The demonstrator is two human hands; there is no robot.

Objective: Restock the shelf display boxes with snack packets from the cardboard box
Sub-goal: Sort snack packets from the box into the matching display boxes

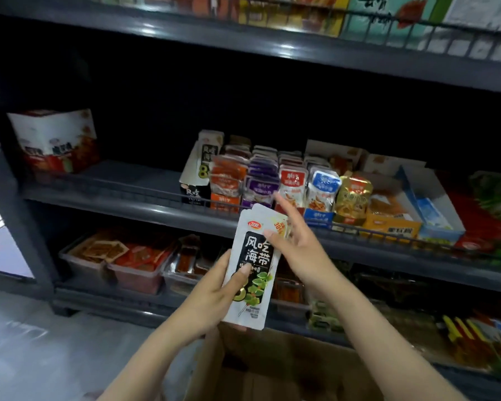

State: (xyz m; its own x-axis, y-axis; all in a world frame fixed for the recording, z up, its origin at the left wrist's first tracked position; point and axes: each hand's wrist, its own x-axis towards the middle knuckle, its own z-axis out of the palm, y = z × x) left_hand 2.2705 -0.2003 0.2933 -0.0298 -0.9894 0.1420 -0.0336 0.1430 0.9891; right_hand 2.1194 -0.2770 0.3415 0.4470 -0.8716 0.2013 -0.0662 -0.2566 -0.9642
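Three tiers of a dark grey metal shelving unit [128,204] fill the view, the middle tier running from 9 o'clock to 3 o'clock. At 6 o'clock, below both forearms, stands an open brown cardboard box [272,371]. On the middle tier, toward 1 o'clock from the centre, a row of colourful cardboard display boxes [315,192] stands packed with upright sachets. At the row's 9 o'clock end sits a black and white cardboard display box [195,175] whose lettering matches the packets in hand. On the lowest tier, at 8 o'clock, are clear plastic tubs [133,273] of red snacks. At the centre, above the cardboard box and in front of the shelf edge, a stack of white and black plastic snack packets [253,273] is held upright. The left hand [214,293] grasps its lower half, thumb across the front, fingers curled behind. The right hand [292,241] lays its thumb on the top packet's upper part at 12 o'clock, index finger straight; whether its other fingers pinch the stack I cannot tell.
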